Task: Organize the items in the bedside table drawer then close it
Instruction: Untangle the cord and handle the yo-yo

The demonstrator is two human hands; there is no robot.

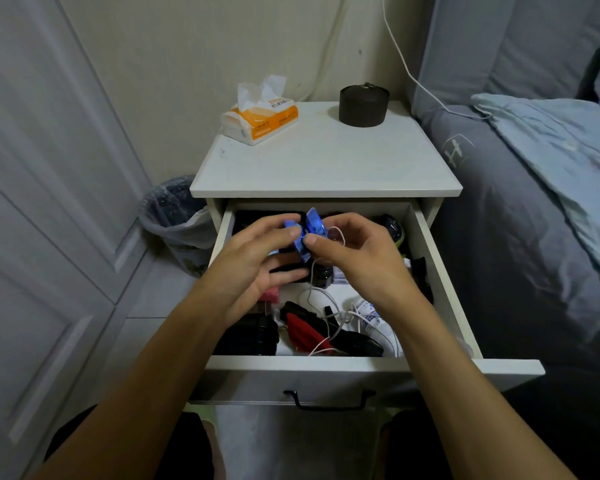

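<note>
Above the open drawer [444,282], both hands are working at its far half, well beyond the drawer front and its black handle [329,400]. Bedside table's tabletop [326,157] is sitting past the hands, carrying a tissue pack [260,117] and a dark round container [363,105]; a lined bin [177,220] is standing off to the left hand's side, the bed [534,202] off to the right hand's side. Drawer contents are lying jumbled below and nearer than the hands: a black case [248,336], a red item [303,332], white cables [329,306], a small dark jar [323,275] just under the hands.

Left hand [257,258] is curling its fingers and pinching one side of a blue shiny object [307,233]. Right hand [354,254] is pinching the other side, thumb on its near face, with a thin white cord [336,233] looping at its fingers. The object is being held between the two hands, clear of the drawer floor, its flared halves lying left to right, one toward each hand. Neither hand is nearer; both are gripping it.

Likely step: winding or tidying the cord before setting the object down. Sorting looks barely begun; the drawer is fully out.
</note>
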